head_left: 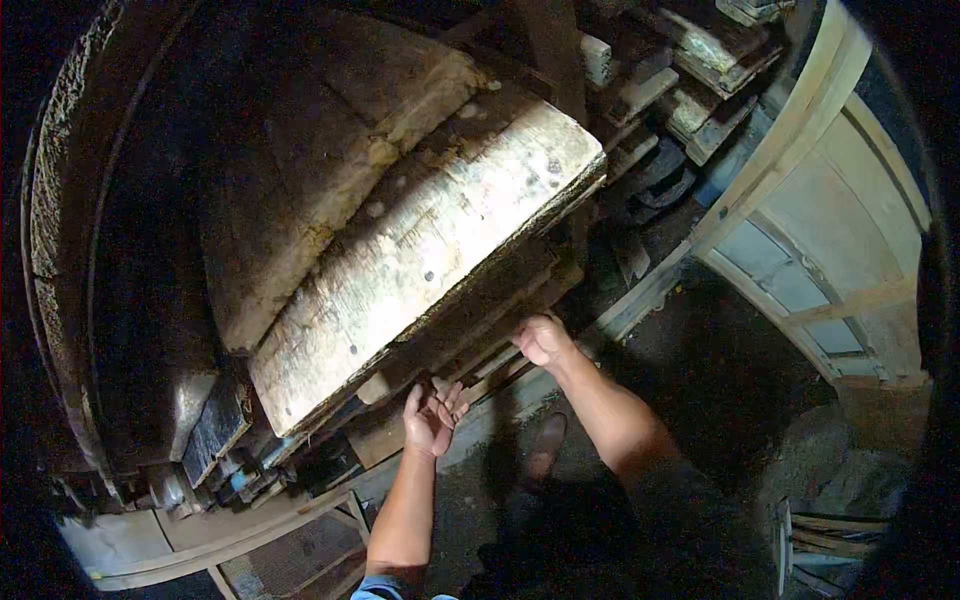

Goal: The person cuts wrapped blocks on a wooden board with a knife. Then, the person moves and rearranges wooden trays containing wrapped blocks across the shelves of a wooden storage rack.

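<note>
A large weathered wooden board (430,250), pale and spotted with dark nail marks, lies brightly lit on a stack of timber. Below its front edge is my left hand (433,425), palm upward with fingers apart, and nothing shows in it. My right hand (541,340) is farther right, beside the edge of a lower plank (500,368). Its fingers are curled toward the stack, and shadow hides what they may grip. A second, rough-edged board (340,190) rests on top of the pale one.
More stacked timber (700,110) fills the back right. A light wooden frame with panels (800,260) leans at the right, and another mesh-filled frame (300,555) is at lower left. My shoe (545,447) stands on the dark floor. Thin sticks (835,540) lie at lower right.
</note>
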